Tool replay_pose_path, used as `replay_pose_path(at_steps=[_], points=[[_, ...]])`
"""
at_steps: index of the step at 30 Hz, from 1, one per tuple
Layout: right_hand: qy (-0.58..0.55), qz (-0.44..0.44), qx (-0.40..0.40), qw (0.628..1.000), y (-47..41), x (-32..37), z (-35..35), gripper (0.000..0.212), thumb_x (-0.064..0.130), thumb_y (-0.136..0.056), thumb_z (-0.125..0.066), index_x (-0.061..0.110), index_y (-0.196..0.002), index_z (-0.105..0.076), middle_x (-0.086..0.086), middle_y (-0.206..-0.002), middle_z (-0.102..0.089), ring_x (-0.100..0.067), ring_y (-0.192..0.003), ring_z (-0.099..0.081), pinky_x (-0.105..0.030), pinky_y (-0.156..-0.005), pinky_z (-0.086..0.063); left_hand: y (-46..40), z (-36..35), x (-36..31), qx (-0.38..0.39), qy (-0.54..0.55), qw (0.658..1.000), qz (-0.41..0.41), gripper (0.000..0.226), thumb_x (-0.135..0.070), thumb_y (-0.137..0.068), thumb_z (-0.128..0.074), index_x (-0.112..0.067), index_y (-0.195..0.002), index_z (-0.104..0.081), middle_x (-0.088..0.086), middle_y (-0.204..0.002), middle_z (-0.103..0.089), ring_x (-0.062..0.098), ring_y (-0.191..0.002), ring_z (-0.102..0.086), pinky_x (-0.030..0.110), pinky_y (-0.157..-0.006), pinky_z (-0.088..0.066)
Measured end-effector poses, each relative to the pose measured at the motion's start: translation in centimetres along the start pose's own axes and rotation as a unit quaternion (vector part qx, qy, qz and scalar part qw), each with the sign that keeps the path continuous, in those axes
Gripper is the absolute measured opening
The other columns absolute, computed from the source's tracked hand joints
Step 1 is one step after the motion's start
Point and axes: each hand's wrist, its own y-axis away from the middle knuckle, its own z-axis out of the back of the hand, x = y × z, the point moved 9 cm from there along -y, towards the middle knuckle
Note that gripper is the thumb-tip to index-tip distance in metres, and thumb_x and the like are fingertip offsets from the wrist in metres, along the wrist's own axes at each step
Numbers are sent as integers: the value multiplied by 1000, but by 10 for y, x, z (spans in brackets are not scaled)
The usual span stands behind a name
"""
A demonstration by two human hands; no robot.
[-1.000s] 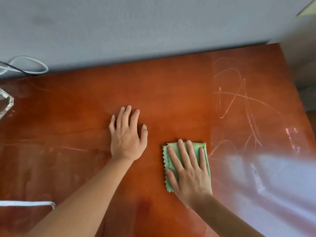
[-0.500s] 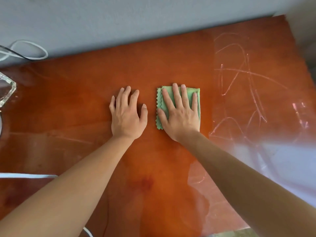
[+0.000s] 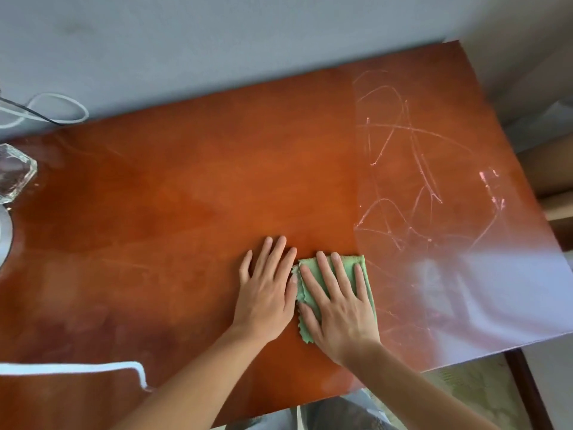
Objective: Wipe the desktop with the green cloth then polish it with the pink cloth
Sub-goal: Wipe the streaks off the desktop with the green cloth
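Orange desktop (image 3: 192,187): right hand (image 3: 336,301) flat, fingers straight, pressing green cloth (image 3: 356,268); scribbled patch (image 3: 412,169) lies far-right of it. Left hand (image 3: 266,293) flat, touching cloth's left edge.

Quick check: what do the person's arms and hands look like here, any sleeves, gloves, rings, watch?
Both forearms are bare as far as the frame shows, with no sleeves in view. The left hand and right hand wear no gloves, and no rings, watch or wristband can be seen. Nails look short and unpainted. No markings visible.
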Motion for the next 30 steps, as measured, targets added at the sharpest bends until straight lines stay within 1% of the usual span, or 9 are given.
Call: replay_pose_path(at_steps=[5,9,12,14,17,23,26,30], points=[[11,5,-26,1000,-30,-10,11,63,58,-102,-23,31,-159,-18,-4,-167,-11,-25,-154,1,-53,-122,-3,1,-3,-2,-4,-23,1000,-2,53,-35,-106,-28,-17,-153,-43,5,-165,-29,25,-155,-20,52,-123,-16],[2,-42,-46,998,-79,-25,25,64,59,-102,-19,29,-158,-19,-4,-167,-11,-26,-154,0,-53,-123,0,2,-2,-1,-39,-15,999,-8,51,-33,-105,-33,-15,-151,-46,7,-163,-34,26,-154,-23,54,-122,-20],[11,-57,-44,997,-82,-27,22,64,59,-102,-16,30,-159,-14,-4,-167,-7,-25,-154,3,-52,-123,3,2,-1,-1,-52,-11,999,-8,51,-32,-104,-36,-15,-151,-46,6,-163,-35,26,-154,-24,53,-123,-19],[14,-62,-45,997,-70,-25,21,64,59,-102,-14,30,-160,-11,-3,-168,-4,-25,-154,5,-52,-123,3,3,1,-3,-60,-2,998,-8,50,-31,-103,-38,-15,-150,-48,7,-162,-36,26,-153,-25,53,-123,-19],[1,-66,-38,997,-36,-16,14,64,59,-102,-14,30,-160,-10,-4,-168,-5,-25,-154,5,-54,-123,-1,2,1,-1,-65,9,998,-3,50,-31,-103,-37,-15,-148,-49,7,-161,-38,25,-153,-27,53,-122,-20],[-14,-85,-49,995,55,15,-14,62,56,-103,-23,30,-159,-16,-4,-167,-10,-27,-154,3,-55,-122,-4,4,1,-3,-68,7,998,-2,51,-32,-102,-36,-15,-148,-49,7,-161,-39,26,-152,-28,55,-120,-20],[-13,-78,-53,995,77,35,-26,62,54,-103,-28,29,-159,-18,-5,-167,-11,-28,-154,1,-55,-122,-2,4,0,-4,-63,-2,998,-5,51,-32,-103,-36,-15,-150,-47,8,-162,-37,27,-153,-26,55,-121,-18],[-22,-58,-53,997,79,39,-27,62,54,-103,-28,30,-159,-17,-5,-167,-11,-27,-154,0,-54,-123,-3,3,2,-3,-66,-1,998,-6,52,-32,-102,-36,-14,-150,-47,9,-162,-36,28,-153,-26,56,-121,-17]])
